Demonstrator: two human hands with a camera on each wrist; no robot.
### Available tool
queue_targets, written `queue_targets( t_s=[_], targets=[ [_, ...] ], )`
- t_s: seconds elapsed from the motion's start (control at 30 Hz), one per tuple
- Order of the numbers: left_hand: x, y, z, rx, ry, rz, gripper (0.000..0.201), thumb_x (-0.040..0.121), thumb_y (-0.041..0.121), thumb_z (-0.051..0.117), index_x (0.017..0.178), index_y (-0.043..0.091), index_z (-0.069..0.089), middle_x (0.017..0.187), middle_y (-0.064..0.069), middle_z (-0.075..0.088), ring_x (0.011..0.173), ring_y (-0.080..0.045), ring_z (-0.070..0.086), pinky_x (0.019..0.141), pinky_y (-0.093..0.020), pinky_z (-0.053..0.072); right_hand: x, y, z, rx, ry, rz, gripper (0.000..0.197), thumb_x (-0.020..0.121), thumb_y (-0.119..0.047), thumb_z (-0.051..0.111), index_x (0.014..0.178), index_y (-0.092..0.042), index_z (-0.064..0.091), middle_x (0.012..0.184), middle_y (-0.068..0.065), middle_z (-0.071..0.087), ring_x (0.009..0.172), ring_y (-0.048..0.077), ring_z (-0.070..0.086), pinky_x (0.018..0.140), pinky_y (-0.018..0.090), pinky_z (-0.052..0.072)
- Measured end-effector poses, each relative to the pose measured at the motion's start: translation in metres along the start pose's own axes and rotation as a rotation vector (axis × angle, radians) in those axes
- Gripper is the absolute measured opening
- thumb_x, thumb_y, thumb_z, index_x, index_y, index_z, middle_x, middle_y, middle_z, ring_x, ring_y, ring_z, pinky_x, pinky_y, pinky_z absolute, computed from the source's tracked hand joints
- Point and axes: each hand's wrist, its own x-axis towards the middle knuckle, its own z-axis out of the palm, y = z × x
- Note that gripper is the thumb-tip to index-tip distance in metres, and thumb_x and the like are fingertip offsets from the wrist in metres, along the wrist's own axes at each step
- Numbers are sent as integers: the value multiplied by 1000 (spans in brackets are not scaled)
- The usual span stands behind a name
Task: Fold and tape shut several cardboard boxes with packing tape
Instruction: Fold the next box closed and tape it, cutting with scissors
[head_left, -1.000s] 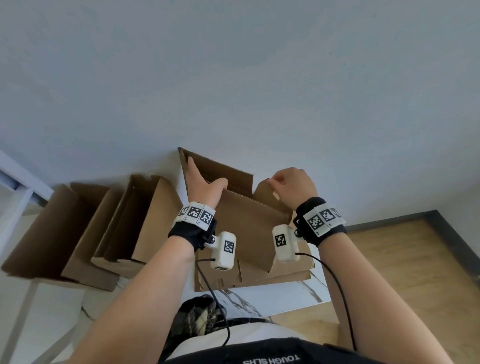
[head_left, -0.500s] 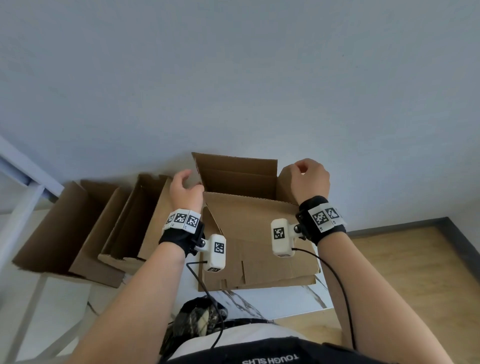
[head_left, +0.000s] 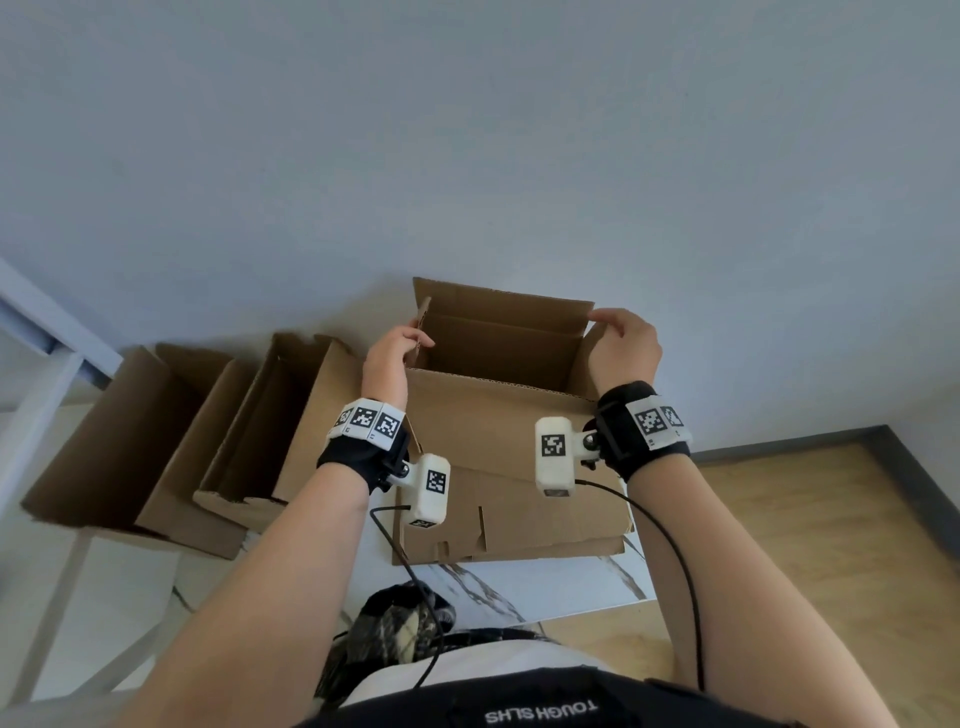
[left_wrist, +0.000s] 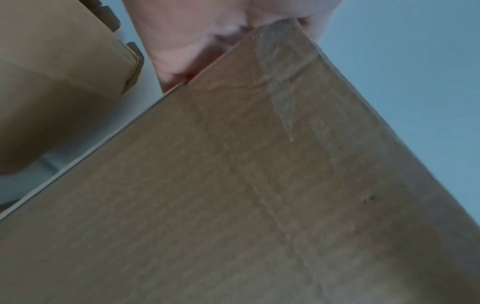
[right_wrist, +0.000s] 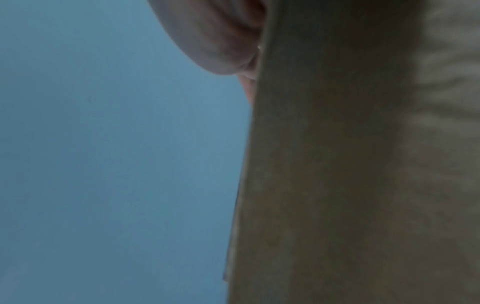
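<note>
An open brown cardboard box (head_left: 498, 431) stands tilted on the marble table (head_left: 545, 587), its opening facing up toward me. My left hand (head_left: 410, 338) grips the box's left side flap, fingers curled round its edge. My right hand (head_left: 610, 325) grips the top right corner, by the right flap. In the left wrist view the box wall (left_wrist: 259, 185) fills the frame with a strip of clear tape (left_wrist: 283, 72) on it, and my left hand (left_wrist: 202, 30) holds the top edge. The right wrist view shows the cardboard (right_wrist: 324, 164) edge-on under my right hand's fingers (right_wrist: 215, 41). No tape roll is in view.
Two more open cardboard boxes (head_left: 130, 431) (head_left: 270, 415) lie on their sides to the left, close beside the held box. A grey wall rises right behind them. Wooden floor (head_left: 779, 545) shows past the table's right edge. A white frame (head_left: 31, 415) stands at far left.
The box has swung upright and squared up, so its inside now shows. Both hands moved up and apart to the side flaps.
</note>
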Motion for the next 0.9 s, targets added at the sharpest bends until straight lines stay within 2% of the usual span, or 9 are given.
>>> queue_targets(
  t_s=[0.1, 0.17, 0.27, 0.33, 0.47, 0.57, 0.67, 0.8, 0.9],
  targets=[
    [-12, -13, 1, -20, -61, 224, 29, 98, 12, 48, 96, 26, 73, 127, -1, 63, 114, -20, 57, 94, -30, 45, 4, -3, 1, 102, 38, 31, 38, 101, -5, 35, 109, -17, 71, 123, 3, 66, 110, 19, 60, 82, 17, 38],
    [-23, -27, -1, -139, -144, 247, 19, 97, 24, 58, 108, 26, 74, 116, 16, 64, 111, -4, 58, 94, -26, 44, 5, -1, 1, 203, 62, 86, 33, 100, -8, 40, 110, -17, 70, 118, 1, 66, 98, 12, 62, 73, 12, 40],
    [-22, -46, 0, -146, -213, 276, 32, 80, 37, 77, 110, 37, 70, 142, 14, 51, 122, 0, 49, 106, -27, 37, 3, 3, 3, 323, 17, 101, 30, 96, -6, 45, 110, -12, 71, 97, -1, 65, 66, -3, 53, 50, 3, 36],
    [-20, -54, -3, -161, -206, 263, 41, 61, 50, 82, 100, 48, 70, 147, 11, 48, 132, -6, 45, 112, -35, 34, -1, 5, 5, 385, -47, 89, 28, 95, -6, 47, 108, -11, 71, 88, -7, 64, 61, -7, 54, 54, 6, 40],
    [-20, -62, -9, -90, -257, 262, 62, 48, 43, 94, 104, 48, 69, 155, 9, 38, 141, -12, 36, 116, -41, 29, -13, 17, 7, 428, -251, 74, 25, 101, -19, 45, 115, -21, 65, 116, -14, 63, 108, -7, 53, 80, 18, 38],
    [-20, -65, -8, -65, -264, 282, 81, 48, 28, 94, 123, 39, 64, 156, 5, 38, 141, -3, 32, 120, -39, 25, -21, 26, 8, 476, -375, 92, 30, 105, -34, 38, 130, -29, 55, 133, -13, 56, 125, 2, 50, 95, 24, 41],
    [-20, -68, -5, -137, -248, 301, 90, 58, 7, 92, 137, 32, 55, 146, 16, 48, 139, 1, 36, 120, -40, 30, -20, 33, 12, 463, -437, 81, 39, 104, -47, 38, 142, -38, 44, 147, -14, 45, 138, 6, 39, 115, 33, 34],
    [-15, -74, -3, -174, -180, 260, 113, 58, 13, 95, 148, 45, 35, 150, 21, 37, 143, -3, 30, 121, -40, 26, -17, 36, 12, 488, -372, 95, 42, 106, -35, 41, 148, -34, 36, 153, -10, 36, 139, 5, 34, 99, 11, 34],
    [-12, -76, 0, -122, -174, 272, 122, 60, 14, 95, 152, 45, 21, 156, 19, 27, 145, -4, 24, 122, -36, 19, -14, 47, 13, 505, -322, 168, 43, 106, -35, 40, 148, -37, 33, 153, -8, 33, 135, 7, 36, 101, 23, 28]
  ],
)
